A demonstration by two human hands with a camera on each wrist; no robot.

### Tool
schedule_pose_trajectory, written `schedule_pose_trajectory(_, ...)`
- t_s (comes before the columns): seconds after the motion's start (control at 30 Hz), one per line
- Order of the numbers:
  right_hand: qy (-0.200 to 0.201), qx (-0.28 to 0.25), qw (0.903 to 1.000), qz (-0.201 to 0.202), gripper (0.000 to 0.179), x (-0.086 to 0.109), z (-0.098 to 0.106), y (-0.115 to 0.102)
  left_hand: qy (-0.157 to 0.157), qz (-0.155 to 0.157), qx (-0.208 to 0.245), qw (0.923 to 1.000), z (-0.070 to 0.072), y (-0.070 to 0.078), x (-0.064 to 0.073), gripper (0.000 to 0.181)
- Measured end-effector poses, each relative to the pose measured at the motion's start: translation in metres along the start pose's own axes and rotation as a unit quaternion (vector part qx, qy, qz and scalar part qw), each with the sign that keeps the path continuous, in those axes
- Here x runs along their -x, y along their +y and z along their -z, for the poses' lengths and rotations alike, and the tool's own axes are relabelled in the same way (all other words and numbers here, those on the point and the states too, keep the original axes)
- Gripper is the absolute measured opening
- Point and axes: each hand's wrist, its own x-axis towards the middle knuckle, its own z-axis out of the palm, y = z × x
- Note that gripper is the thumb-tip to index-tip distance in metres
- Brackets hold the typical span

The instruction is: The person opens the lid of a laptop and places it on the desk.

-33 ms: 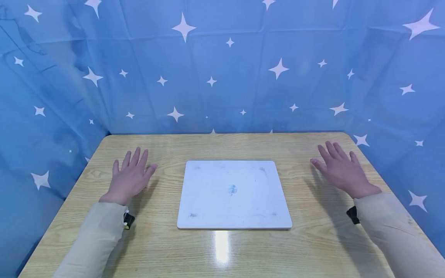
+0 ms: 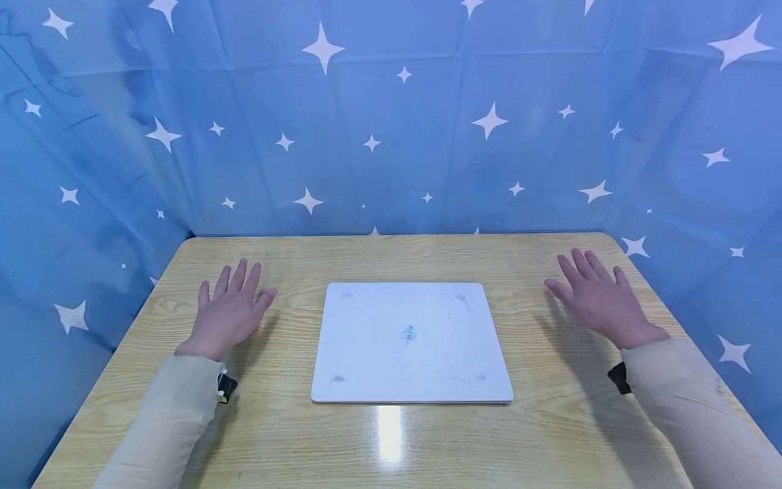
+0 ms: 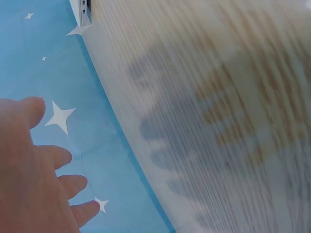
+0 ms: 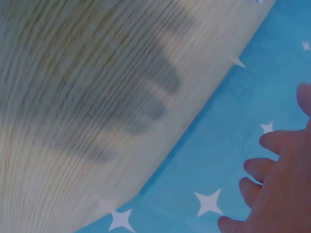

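Observation:
A flat white rectangular panel (image 2: 409,367) with rounded corners lies at the middle of the wooden table (image 2: 281,441). It has dark smudges near its corners and a bluish mark at its centre. To its left my left hand (image 2: 226,316) hovers palm down, fingers spread and holding nothing. On the other side, my right hand (image 2: 601,302) is likewise raised over the wood with fingers apart and nothing in it. Both hands cast shadows on the tabletop. In the wrist views the left hand (image 3: 34,170) and right hand (image 4: 279,179) show their fingers extended.
A blue curtain (image 2: 415,163) with white stars hangs behind the table and along both sides. Light sleeves (image 2: 161,414) cover the forearms, with a small dark device (image 2: 227,387) at the left wrist and another dark device (image 2: 620,377) at the right. A bright reflection lies before the panel.

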Motion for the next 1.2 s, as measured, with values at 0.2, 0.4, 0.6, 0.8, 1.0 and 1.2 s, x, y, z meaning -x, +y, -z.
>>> schedule_pose_trajectory(0.2,0.0,-0.008,1.0,0.003,0.073,0.0,-0.002,0.001,-0.001,0.001,0.0,1.0,-0.001,0.002,-0.001,0.074)
schedule_pose_trajectory(0.4,0.034,-0.018,0.9991,0.017,0.069,0.003,-0.004,-0.001,0.038,-0.009,0.001,0.9992,0.0,0.006,-0.001,0.071)
schedule_pose_trajectory(0.6,0.132,-0.033,0.9896,0.047,0.056,0.003,-0.006,-0.015,0.089,-0.012,0.046,0.9949,0.003,0.016,0.005,0.058)
schedule_pose_trajectory(0.8,0.198,-0.034,0.9749,0.095,0.035,0.001,-0.009,-0.038,0.078,0.004,0.147,0.986,0.004,0.031,0.016,0.054)
schedule_pose_trajectory(1.0,0.198,-0.043,0.9688,0.143,0.026,0.0,-0.016,-0.066,0.081,-0.007,0.197,0.977,-0.005,0.046,0.025,0.038)
schedule_pose_trajectory(1.2,0.176,-0.029,0.9611,0.211,0.02,0.0,-0.026,-0.093,0.05,-0.006,0.22,0.9742,-0.018,0.057,0.035,0.036)
